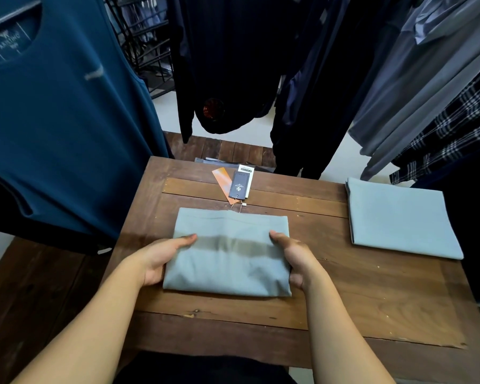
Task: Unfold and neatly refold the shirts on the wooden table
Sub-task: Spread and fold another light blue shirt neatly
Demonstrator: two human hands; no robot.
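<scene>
Left hand, right hand gripping folded shirt edges, fingers hidden beneath

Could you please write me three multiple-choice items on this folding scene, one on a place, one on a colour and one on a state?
1. Where does the second folded shirt lie?
A. at the right of the table
B. on the floor
C. on a hanger

2. What colour is the longest tag?
A. green
B. orange
C. yellow

3. What are the left hand and right hand doing?
A. hanging idle
B. each gripping a side of the centre shirt
C. lifting a tag

Answers:
1 A: it lies flat by the right edge, apart from both hands.
2 B: an orange strip sticks out beside the dark tag.
3 B: each thumb lies on top of the shirt, and the fingers are tucked under its side.
</scene>
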